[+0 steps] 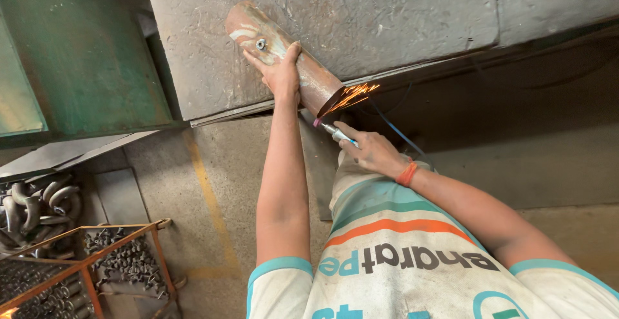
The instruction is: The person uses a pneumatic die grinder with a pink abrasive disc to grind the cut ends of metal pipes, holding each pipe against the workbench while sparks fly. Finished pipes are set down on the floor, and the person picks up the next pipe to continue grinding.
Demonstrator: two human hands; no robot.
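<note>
Left hand (282, 74) pressed flat on top of a rusty steel pipe (284, 58), fingers spread and laid over its curve, thumb towards the near end — steadying rather than wrapping it. Pipe lying tilted across the edge of a scratched grey metal workbench (400, 16), its cut end overhanging the edge; a small bolt (261, 44) showing on its upper side, just beyond the fingertips.

Right hand (371, 150) closed around a slim pencil-type grinder (335, 131), fingers curled tight on the body, tip pointed up at the open rim of the pipe. Orange sparks (356, 91) spraying from that rim, just above the tool's tip. An orange band (407, 173) around the right wrist. A thin blue hose (396, 132) trailing away behind the hand, down past the bench edge.

Below — a white shirt with teal and orange stripes (393, 241). Concrete floor with a faded yellow line (209, 196). At lower left, an orange wire-frame bin (97, 267) of small dark metal parts, and beside it a heap of curved grey pipe elbows (39, 206). A green metal cabinet (84, 55) at upper left.
</note>
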